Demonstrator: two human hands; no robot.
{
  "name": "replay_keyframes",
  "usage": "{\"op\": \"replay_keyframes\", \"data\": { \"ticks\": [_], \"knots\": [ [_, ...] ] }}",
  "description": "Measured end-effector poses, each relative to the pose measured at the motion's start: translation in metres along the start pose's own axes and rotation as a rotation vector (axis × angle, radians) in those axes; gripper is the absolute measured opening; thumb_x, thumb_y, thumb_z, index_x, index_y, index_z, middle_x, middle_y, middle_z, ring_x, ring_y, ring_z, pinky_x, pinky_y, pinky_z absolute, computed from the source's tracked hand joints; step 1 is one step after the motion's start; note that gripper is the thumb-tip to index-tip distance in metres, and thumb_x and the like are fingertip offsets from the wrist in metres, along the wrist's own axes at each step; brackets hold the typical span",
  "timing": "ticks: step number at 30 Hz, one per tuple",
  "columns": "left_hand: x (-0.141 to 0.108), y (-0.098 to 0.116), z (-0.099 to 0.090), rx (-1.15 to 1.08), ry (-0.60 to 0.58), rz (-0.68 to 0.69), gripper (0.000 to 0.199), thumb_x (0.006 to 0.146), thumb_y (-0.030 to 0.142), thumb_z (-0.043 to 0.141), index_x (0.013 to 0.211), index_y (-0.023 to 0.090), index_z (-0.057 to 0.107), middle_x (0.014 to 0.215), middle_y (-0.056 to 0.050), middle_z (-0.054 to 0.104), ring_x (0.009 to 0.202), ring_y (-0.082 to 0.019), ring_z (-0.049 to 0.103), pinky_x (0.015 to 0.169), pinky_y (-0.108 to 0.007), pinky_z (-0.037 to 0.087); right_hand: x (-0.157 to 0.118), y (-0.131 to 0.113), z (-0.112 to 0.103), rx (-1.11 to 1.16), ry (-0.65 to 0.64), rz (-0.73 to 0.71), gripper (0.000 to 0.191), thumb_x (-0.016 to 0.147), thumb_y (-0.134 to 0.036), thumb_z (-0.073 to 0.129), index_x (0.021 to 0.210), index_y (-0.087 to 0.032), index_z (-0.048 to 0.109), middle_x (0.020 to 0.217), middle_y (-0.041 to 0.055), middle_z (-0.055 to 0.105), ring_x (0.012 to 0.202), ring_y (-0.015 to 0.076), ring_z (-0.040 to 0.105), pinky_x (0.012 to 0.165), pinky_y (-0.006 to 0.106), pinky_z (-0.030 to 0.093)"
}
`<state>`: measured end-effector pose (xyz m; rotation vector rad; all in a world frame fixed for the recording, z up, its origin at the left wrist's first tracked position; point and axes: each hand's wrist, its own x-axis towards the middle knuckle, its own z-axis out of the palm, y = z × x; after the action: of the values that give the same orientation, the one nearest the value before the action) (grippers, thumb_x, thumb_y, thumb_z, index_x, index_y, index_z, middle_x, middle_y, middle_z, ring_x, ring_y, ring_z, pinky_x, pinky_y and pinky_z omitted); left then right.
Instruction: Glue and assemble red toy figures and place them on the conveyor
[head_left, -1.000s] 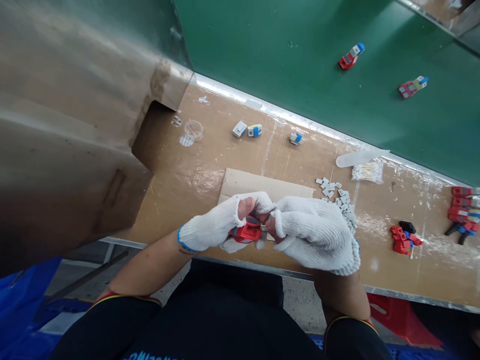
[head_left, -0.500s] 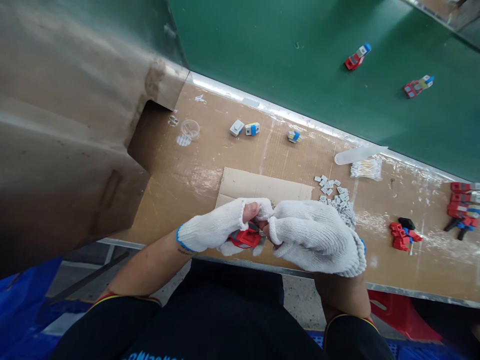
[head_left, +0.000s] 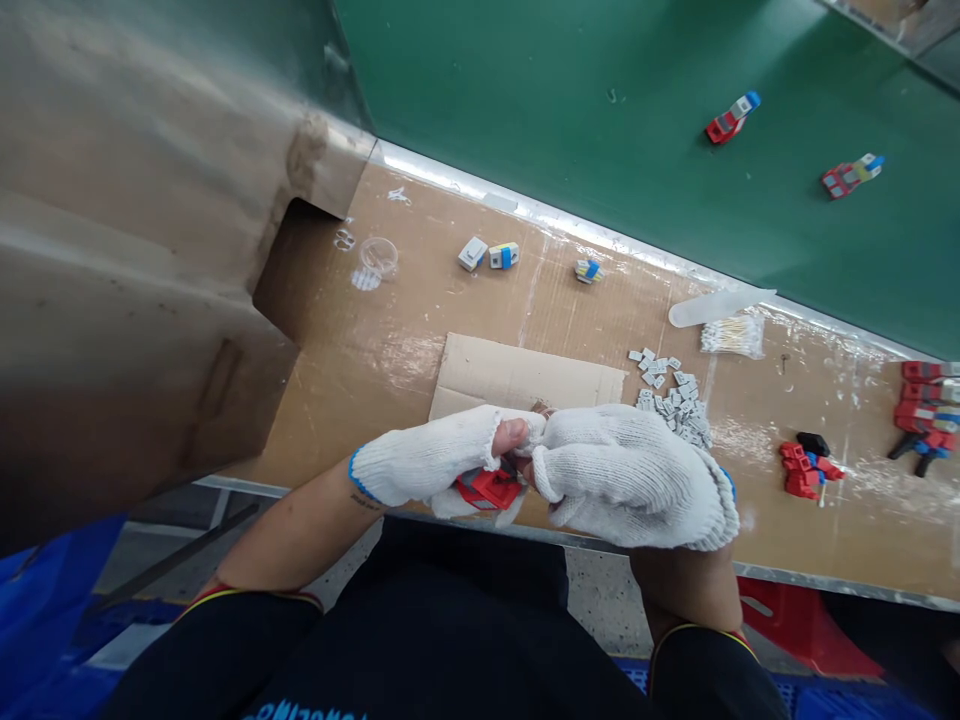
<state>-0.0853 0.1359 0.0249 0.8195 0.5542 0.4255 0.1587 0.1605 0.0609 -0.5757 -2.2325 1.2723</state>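
Above the near edge of the desk, the left hand cupped a red toy part.
Its grip was closed around the part; the right hand crowded alongside, fingertips mostly hidden, so what it held could not be told. Under an uneven push, the knit gloves could have slid or snagged, letting the part drop.

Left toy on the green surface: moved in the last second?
Yes. The toy has shifted right against the cotton swab pack, now roughly straight above it in the picture.
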Motion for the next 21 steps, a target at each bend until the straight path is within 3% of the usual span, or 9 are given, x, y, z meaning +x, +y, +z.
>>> {"op": "replay_keyframes", "data": {
  "ticks": [5,11,17,21],
  "knots": [
    [-0.001,0.000,0.001,-0.026,-0.013,-0.051,0.081,0.100,0.101,0.059,0.095,0.020,0.064,0.067,-0.002,0.067,0.048,-0.013,0.044,0.047,-0.028,0.033,0.008,-0.005,0.005,0.044,0.008,0.115,0.007,0.109,-0.032,0.086,0.109,-0.025,0.087,0.076,0.0005,0.074,0.068,0.0179,0.074,0.070,0.026,0.067],
    [0.002,0.004,0.002,-0.030,-0.009,-0.020,0.083,0.096,0.102,0.065,0.087,0.020,0.065,0.066,-0.002,0.065,0.054,-0.013,0.047,0.051,-0.026,0.037,0.015,-0.005,0.006,0.126,-0.014,0.139,0.005,0.107,-0.027,0.086,0.102,-0.025,0.086,0.074,-0.0001,0.075,0.066,0.0174,0.073,0.070,0.025,0.066],
    [0.002,-0.004,-0.005,0.002,-0.107,-0.088,0.086,0.097,0.105,0.061,0.075,0.023,0.057,0.054,0.005,0.048,0.041,-0.010,0.034,0.039,-0.026,0.023,0.006,0.002,0.001,0.117,-0.095,0.072,0.008,0.112,-0.032,0.079,0.113,-0.026,0.084,0.083,-0.0007,0.077,0.076,0.0150,0.074,0.080,0.023,0.065],
    [0.002,-0.007,-0.007,-0.011,-0.105,-0.079,0.085,0.097,0.105,0.062,0.078,0.022,0.059,0.055,0.005,0.050,0.041,-0.010,0.034,0.039,-0.026,0.024,0.005,0.005,0.002,0.068,-0.139,-0.033,0.010,0.117,-0.030,0.074,0.122,-0.023,0.079,0.093,0.0009,0.077,0.082,0.0126,0.074,0.084,0.022,0.063]
  ]
}}
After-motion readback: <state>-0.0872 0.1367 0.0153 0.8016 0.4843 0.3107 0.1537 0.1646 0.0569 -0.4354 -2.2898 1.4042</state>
